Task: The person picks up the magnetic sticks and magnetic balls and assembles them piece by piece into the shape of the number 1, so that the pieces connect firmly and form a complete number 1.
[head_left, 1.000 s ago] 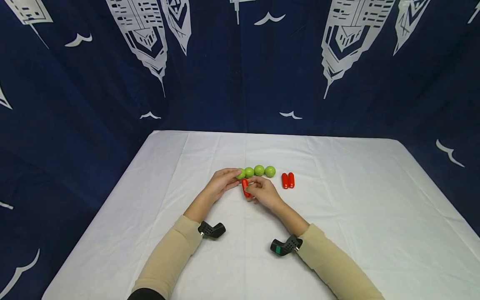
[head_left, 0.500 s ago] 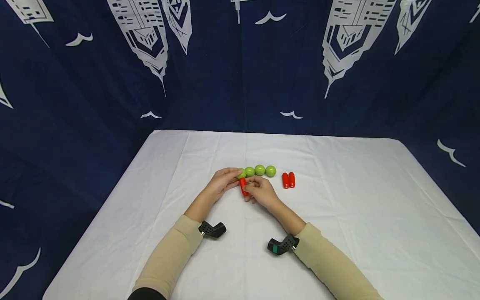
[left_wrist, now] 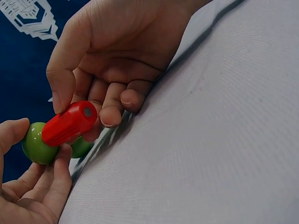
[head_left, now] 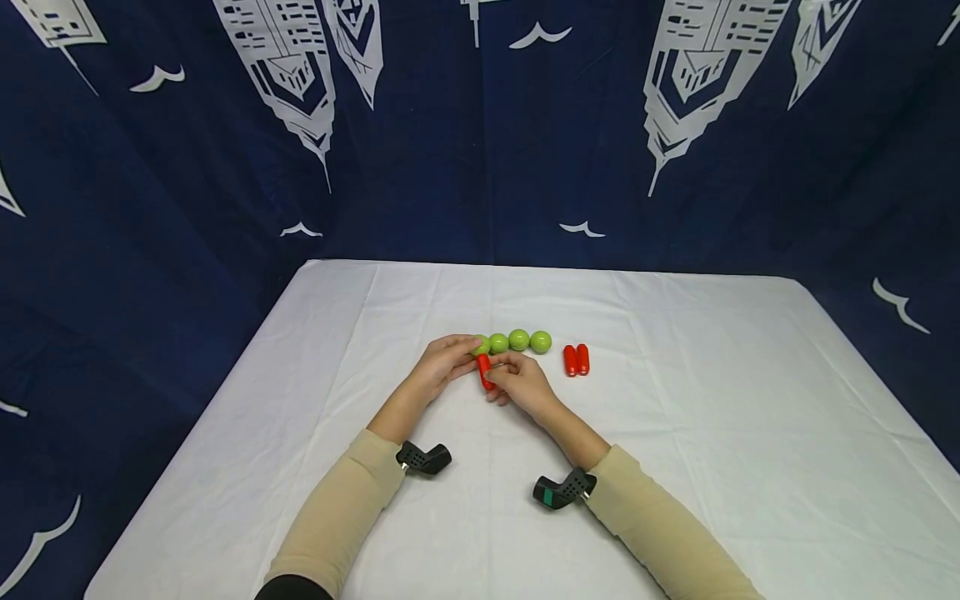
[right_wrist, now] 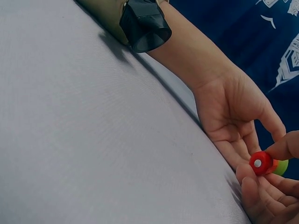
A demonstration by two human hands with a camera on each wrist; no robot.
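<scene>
My left hand [head_left: 447,363] pinches a glossy green ball [left_wrist: 36,145] between thumb and fingers, at the left end of a row of green balls. A short ribbed red rod [left_wrist: 69,123] is pinched by my right hand [head_left: 527,385], just to the right of the left hand. The rod's far end is right at the held ball, and its near end has a small grey disc in its middle. In the right wrist view the rod's end [right_wrist: 259,163] faces the camera and largely hides the ball behind it.
Three more green balls [head_left: 519,340] run in a line to the right of the held one. Further right, two red rods [head_left: 571,361] lie side by side on the white tablecloth [head_left: 720,433]. A dark blue printed curtain [head_left: 420,183] hangs behind the table.
My right hand has shifted slightly left and away from me, bringing the red rod's far end up to the held green ball. The left hand stays in place.
</scene>
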